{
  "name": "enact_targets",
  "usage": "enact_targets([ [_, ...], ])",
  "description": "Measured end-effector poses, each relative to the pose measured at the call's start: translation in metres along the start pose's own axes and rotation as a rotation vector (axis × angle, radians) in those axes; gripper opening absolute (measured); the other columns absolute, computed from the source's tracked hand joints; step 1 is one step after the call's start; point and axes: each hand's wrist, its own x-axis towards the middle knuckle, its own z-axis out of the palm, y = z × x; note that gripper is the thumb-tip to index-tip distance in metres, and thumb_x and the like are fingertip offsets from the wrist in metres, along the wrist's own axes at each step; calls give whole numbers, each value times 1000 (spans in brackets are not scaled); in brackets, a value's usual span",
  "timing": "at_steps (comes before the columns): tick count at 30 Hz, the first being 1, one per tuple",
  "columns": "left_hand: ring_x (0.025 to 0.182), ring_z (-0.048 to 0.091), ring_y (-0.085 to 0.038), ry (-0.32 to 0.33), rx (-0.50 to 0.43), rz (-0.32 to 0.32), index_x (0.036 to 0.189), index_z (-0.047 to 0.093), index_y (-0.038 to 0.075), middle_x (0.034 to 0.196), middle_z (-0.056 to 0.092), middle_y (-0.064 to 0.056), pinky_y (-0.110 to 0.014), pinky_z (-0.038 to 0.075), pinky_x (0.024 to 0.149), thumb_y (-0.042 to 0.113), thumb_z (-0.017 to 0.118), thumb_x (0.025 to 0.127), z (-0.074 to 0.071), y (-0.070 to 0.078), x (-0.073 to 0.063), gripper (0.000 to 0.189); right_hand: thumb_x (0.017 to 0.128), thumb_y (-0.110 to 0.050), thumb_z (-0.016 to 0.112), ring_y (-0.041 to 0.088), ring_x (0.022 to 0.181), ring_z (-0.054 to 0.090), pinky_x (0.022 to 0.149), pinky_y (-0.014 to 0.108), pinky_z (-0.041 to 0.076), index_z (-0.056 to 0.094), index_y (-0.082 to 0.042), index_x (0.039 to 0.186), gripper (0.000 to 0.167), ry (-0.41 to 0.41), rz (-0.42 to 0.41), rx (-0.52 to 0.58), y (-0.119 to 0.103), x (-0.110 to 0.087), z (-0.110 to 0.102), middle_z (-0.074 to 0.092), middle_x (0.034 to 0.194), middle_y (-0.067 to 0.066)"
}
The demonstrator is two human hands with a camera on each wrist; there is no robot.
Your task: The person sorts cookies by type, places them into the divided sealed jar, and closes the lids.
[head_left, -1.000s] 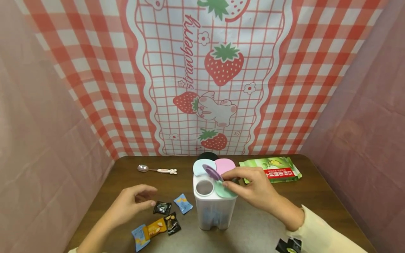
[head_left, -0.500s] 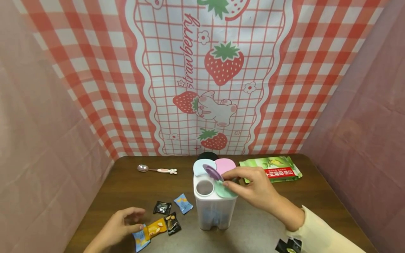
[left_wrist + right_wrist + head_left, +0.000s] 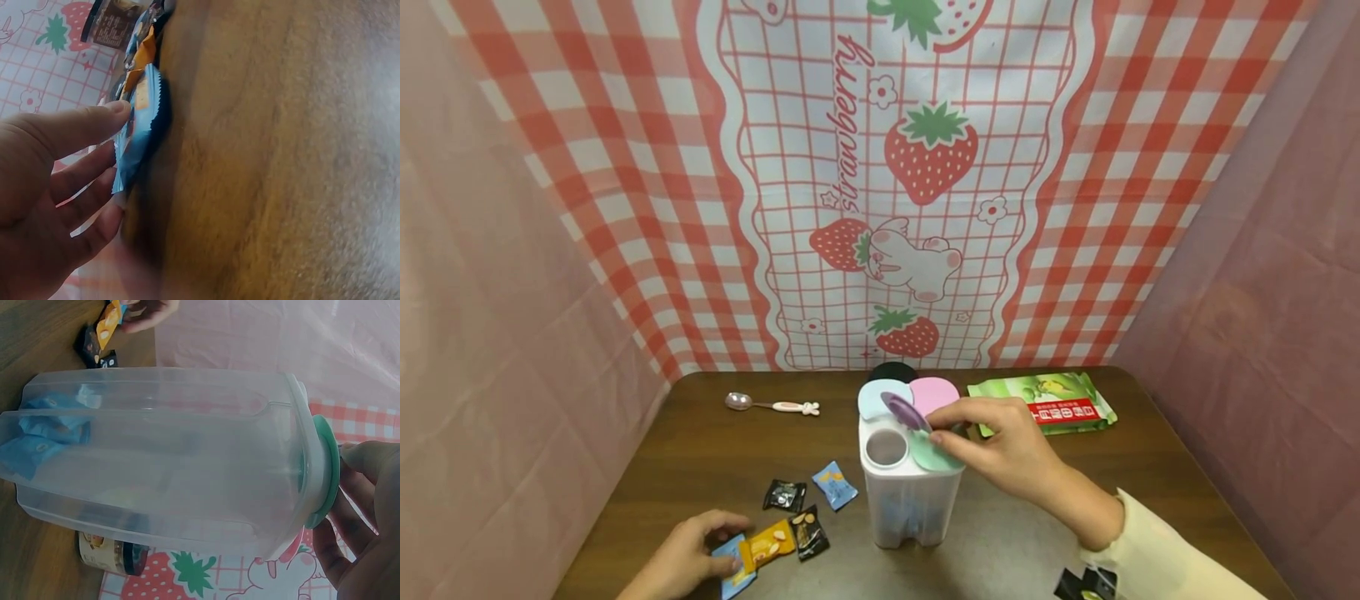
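Observation:
In the head view my left hand (image 3: 688,554) reaches low at the left, thumb and fingers around a small blue snack packet (image 3: 142,122) lying on the table. The left wrist view has the thumb at its upper end and the fingers along its far side. My right hand (image 3: 1000,437) pinches a purple flip lid (image 3: 904,412), which is tilted up off the round opening (image 3: 886,447) of a clear storage container (image 3: 910,508). Its blue, pink and green lids (image 3: 934,450) lie down. Several blue packets (image 3: 47,428) rest inside at the container's bottom.
An orange packet (image 3: 769,543), two black packets (image 3: 785,494) and another blue packet (image 3: 835,486) lie left of the container. A spoon (image 3: 775,406) and a green wipes pack (image 3: 1045,402) lie further back. A dark-lidded jar (image 3: 109,551) stands behind the container.
My left hand has moved down and left from beside the black packet to the blue packet at the front left. The right hand and the purple lid have stayed in place.

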Motion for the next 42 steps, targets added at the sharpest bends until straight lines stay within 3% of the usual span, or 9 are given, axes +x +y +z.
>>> enact_targets([
  [17,78,55,-1,8,75,-7,111,76,2,94,70,1,-24,47,66,15,87,75,0,0,1,40,84,-5,84,2,66,58,57,13,45,79,-19,100,22,6,-4,-3,0,0,0,75,86,-10],
  [20,76,54,-1,20,79,-38,106,77,4,91,69,2,-23,46,64,14,87,75,-2,1,2,34,84,-5,84,2,65,57,56,13,45,79,-19,100,22,4,-5,-1,0,0,0,75,86,-9],
  [24,75,53,0,33,53,-144,99,76,8,89,69,2,-22,46,64,14,88,76,-4,5,2,26,84,-5,83,2,64,57,55,13,44,79,-19,100,22,-1,-6,8,0,1,0,74,86,-10],
  [26,74,55,1,47,39,-169,99,75,8,90,70,0,-22,48,64,12,88,76,-5,6,2,27,84,-5,83,2,64,56,54,14,44,79,-18,100,22,-2,-9,12,0,1,0,74,86,-10],
  [32,76,62,2,63,5,-139,104,74,2,96,74,-9,-22,53,66,8,86,78,-11,11,3,29,84,-4,84,1,62,55,54,13,43,79,-18,100,22,-6,-12,17,0,1,0,73,84,-10],
  [38,79,65,-2,134,65,-189,110,74,3,98,76,-7,-22,54,68,6,85,79,-21,24,7,33,84,-4,84,2,64,56,52,16,44,79,-18,100,22,-6,-12,17,0,1,-1,74,85,-10],
  [42,83,70,-8,207,82,-204,112,74,2,100,76,-7,-22,57,71,4,85,79,-33,41,13,35,85,-5,83,2,65,57,54,15,45,79,-18,101,21,-6,-13,15,0,1,-1,74,86,-9],
])
